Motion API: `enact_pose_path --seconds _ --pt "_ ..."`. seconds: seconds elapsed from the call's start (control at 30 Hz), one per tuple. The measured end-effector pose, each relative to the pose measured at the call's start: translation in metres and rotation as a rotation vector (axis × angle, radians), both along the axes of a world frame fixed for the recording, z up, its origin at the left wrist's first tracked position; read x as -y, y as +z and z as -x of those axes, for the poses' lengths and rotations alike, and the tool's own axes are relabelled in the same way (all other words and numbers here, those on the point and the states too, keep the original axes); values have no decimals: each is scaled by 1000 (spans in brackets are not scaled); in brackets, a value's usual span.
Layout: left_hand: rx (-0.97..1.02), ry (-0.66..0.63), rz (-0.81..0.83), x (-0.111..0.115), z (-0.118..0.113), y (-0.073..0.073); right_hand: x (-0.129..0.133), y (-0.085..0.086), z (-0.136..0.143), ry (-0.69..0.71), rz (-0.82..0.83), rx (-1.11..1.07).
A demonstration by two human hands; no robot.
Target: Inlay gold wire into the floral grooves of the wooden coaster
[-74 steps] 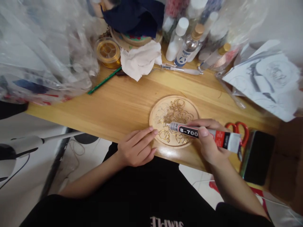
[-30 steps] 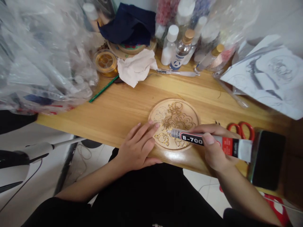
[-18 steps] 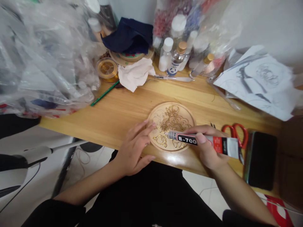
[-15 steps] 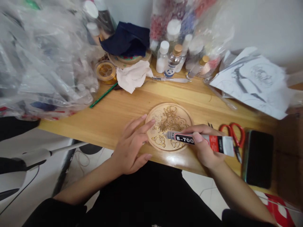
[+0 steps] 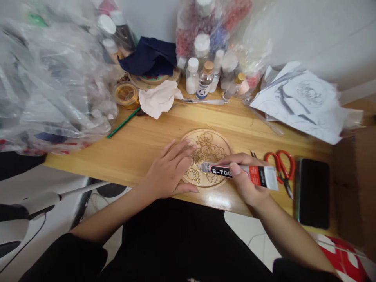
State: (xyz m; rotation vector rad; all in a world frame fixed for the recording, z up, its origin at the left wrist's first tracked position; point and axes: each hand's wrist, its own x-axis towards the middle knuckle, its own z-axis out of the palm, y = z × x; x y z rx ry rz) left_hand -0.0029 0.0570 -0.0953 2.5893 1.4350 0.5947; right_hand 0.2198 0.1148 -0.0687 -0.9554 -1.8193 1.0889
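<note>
A round wooden plaque [image 5: 225,150] with a raised rim lies on the table near its front edge. Gold wire outlines of flowers [image 5: 208,152] cover part of its face, and drawn lines show at its upper left. My left hand [image 5: 170,170] rests over the plaque's left side, fingers spread, holding nothing. In my right hand [image 5: 245,180] is a glue tube [image 5: 221,170] marked B-700, gripped between thumb and fingers. Its nozzle end points left, low over the wire pattern; whether the tip touches the surface I cannot tell.
Right of the plaque lie red-handled pliers [image 5: 282,168], dark tweezers [image 5: 253,154] and a black phone [image 5: 313,192]. Behind stand several small bottles [image 5: 202,82], a white pen tool [image 5: 205,101], crumpled tissue [image 5: 160,98], a gold wire spool [image 5: 127,95] and paper sketches [image 5: 299,102]. Plastic bags [image 5: 55,86] fill the left.
My left hand has slid further right over the plaque. The glue tube stays in my right hand, near the same part of the pattern. The whole view has shifted slightly.
</note>
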Motion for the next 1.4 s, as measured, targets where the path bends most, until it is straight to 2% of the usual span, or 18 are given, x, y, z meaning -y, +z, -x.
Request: enact_pose_path --seconds 0.13,0.27,0.43,0.57,0.8,0.9,1.1,1.27,1.4 --pt "106 5 49 -4 3 -3 1 -1 -2 13 9 34" --pt "307 108 72 -1 8 -2 3 -7 -7 -4 41 48" --pt "254 238 65 24 5 0 4 -7 -6 -25 17 50" --pt "188 239 18 43 -5 -7 4 -3 -4 -25 14 110" --pt "192 274 -67 43 -11 -15 6 -5 -1 -70 4 110" --pt "193 276 -84 43 -10 -15 3 -7 2 -109 106 55" --pt "176 307 -112 43 -12 -16 -27 -9 3 -13 469 -415" --pt "190 332 -90 40 -16 -15 -52 -7 -10 50 517 -407" --pt "239 307 28 37 -12 -9 -62 -2 -25 17 676 -315"
